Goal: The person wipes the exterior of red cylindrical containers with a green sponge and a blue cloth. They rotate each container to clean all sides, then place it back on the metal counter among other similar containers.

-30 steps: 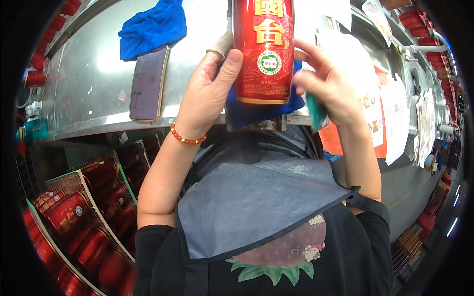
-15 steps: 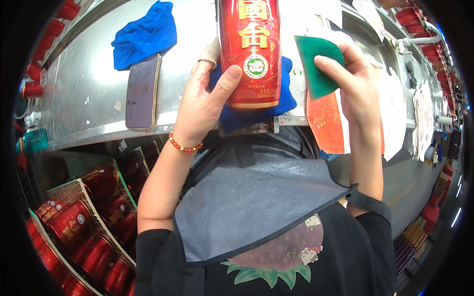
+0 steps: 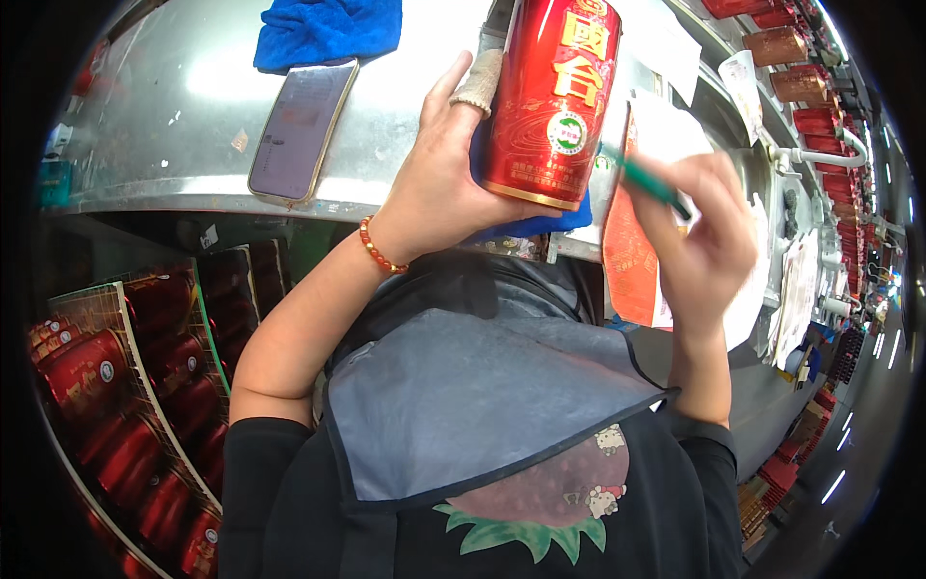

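My left hand (image 3: 436, 183) grips a tall red glossy bottle (image 3: 550, 101) with gold characters and a small round green-and-white seal, held upright above the metal table (image 3: 174, 106). A bead bracelet circles that wrist, and one finger is wrapped in pale tape. My right hand (image 3: 702, 241) holds a thin green card (image 3: 648, 180) edge-on, its tip touching the bottle's right side near the seal. A blue cloth (image 3: 536, 224) lies under the bottle, mostly hidden by my left hand.
A phone (image 3: 302, 130) lies face up on the table beside a second blue cloth (image 3: 328, 29). Red-and-white paper sheets (image 3: 632, 261) hang at the table's right edge. A crate (image 3: 125, 386) of red bottles stands low at my left; more red bottles (image 3: 781, 48) line the upper right.
The view has tilted. My right hand has turned the green card from face-on to edge-on and brought it against the bottle's right side. My left hand still grips the bottle.
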A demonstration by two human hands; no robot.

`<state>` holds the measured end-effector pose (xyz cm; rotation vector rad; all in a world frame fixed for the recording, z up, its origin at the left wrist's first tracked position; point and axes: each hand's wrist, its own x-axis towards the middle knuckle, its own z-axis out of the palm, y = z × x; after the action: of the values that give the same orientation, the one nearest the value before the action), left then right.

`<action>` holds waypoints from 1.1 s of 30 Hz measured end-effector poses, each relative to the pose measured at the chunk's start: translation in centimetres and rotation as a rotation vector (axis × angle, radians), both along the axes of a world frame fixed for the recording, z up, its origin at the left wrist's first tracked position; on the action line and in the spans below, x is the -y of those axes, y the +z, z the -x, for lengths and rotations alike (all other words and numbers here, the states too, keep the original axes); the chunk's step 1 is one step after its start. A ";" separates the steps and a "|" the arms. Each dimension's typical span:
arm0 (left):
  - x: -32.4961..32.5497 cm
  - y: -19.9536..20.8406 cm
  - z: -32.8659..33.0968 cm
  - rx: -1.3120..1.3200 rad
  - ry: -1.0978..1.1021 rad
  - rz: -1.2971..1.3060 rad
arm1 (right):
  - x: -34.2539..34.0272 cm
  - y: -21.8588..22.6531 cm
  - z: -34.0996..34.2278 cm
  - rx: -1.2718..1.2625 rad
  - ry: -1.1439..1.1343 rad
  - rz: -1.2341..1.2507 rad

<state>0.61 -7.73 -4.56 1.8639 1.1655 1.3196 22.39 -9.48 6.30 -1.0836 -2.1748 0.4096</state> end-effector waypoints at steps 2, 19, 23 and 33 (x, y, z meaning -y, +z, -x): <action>-0.2 -0.2 -0.1 -0.016 0.005 -0.025 | -0.2 -0.7 0.2 0.107 0.020 -0.085; 1.2 2.1 -1.1 -0.050 0.108 -0.053 | -0.2 2.4 1.9 0.225 0.130 -0.087; 1.4 1.9 -1.2 -0.039 0.106 -0.058 | -0.1 2.5 3.3 0.303 0.335 -0.042; 0.8 1.5 0.3 -0.003 -0.015 0.046 | -11.2 1.5 -0.9 -0.335 -0.202 0.411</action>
<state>0.31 -8.48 -3.06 1.8389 1.1716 1.2717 23.25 1.72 7.81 -1.3292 -1.7074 0.9029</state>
